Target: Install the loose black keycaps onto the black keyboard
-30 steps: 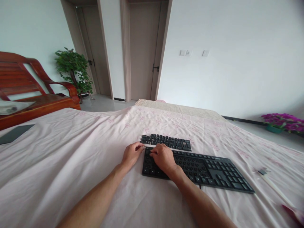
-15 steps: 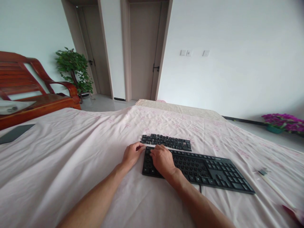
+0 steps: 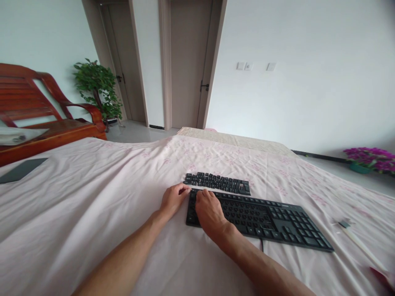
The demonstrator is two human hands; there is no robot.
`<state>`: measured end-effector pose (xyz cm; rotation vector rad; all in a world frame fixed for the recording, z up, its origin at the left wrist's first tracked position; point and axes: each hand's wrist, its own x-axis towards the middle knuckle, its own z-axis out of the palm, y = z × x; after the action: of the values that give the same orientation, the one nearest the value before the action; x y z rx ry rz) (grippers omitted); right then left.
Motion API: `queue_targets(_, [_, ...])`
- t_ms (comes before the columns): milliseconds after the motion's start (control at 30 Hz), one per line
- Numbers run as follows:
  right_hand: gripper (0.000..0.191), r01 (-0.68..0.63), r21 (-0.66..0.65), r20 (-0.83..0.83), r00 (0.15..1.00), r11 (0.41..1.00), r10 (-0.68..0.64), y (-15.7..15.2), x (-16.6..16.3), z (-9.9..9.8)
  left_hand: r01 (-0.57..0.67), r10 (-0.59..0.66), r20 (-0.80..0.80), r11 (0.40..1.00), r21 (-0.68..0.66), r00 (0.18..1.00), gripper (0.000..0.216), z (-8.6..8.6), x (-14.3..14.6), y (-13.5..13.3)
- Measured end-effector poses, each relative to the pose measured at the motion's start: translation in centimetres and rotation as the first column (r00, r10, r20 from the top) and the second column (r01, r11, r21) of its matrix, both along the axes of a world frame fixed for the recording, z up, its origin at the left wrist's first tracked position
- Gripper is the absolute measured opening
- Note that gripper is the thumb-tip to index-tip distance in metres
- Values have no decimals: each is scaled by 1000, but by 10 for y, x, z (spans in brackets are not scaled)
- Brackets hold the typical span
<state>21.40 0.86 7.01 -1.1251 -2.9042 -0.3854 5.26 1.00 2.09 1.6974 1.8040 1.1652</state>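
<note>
Right hand [image 3: 210,210] lies flat on the black keyboard [image 3: 262,217], fingers curled loosely at its 10 o'clock corner; left hand [image 3: 173,199] pinches that edge. Looks light, rigid plastic; grab the end frames.

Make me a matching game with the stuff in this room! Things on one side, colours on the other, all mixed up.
Things:
1. keyboard
2. flowers
3. chair
4. plant

Colours:
A. green
B. red-brown
C. black
D. purple

Pairs: 1-C, 2-D, 3-B, 4-A
</note>
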Motion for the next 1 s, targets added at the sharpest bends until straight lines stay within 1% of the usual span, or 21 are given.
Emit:
queue_targets(100, [26, -26, -25, 55, 998, 999, 28, -1, -1, 5, -2, 2, -2, 1000, 4, 1000, 25, 1, 1, -1])
queue_targets(167, [26, -46, -49, 54, 997, 998, 49, 2, 2, 11, -6, 6, -9, 1000, 5, 1000, 25, 1, 1, -1])
queue_targets(267, [27, -44, -114, -64, 997, 993, 37, 18, 13, 21, -21, 21, -12, 1000, 2, 1000, 24, 1, 3, -1])
queue_targets(333, [32, 18, -164, -195, 980, 986, -51, 38, 20, 25, -28, 28, -9, 1000, 4, 1000, 23, 1, 3, 0])
queue_targets(400, [35, 99, -219, -310, 936, 971, -166, 63, 23, 25, -24, 24, -4, 1000, 10, 1000, 23, 2, 4, 0])
queue_targets(433, [34, 137, -248, -342, 914, 959, -219, 75, 23, 24, -20, 20, 0, 1000, 11, 1000, 23, 2, 4, 0])
queue_targets(500, [32, 198, -261, -378, 880, 945, -289, 99, 19, 19, -17, 17, 12, 1000, 7, 1000, 23, 3, 4, 0])
queue_targets(567, [31, 230, -255, -377, 871, 939, -316, 118, 12, 13, -20, 20, 22, 1000, 1, 1000, 23, 3, 3, 0])
queue_targets(667, [31, 255, -204, -340, 887, 945, -313, 135, -1, 8, -13, 13, 32, 1000, 5, 999, 23, 2, 2, 1])
queue_targets(767, [30, 256, -163, -270, 917, 953, -293, 143, -11, 6, -1, 1, 36, 1000, 7, 999, 23, 2, 1, 1])
queue_targets(1000, [25, 252, -150, -186, 942, 956, -278, 152, -26, 6, -4, 4, 44, 1000, -4, 999, 23, 3, 2, 2])
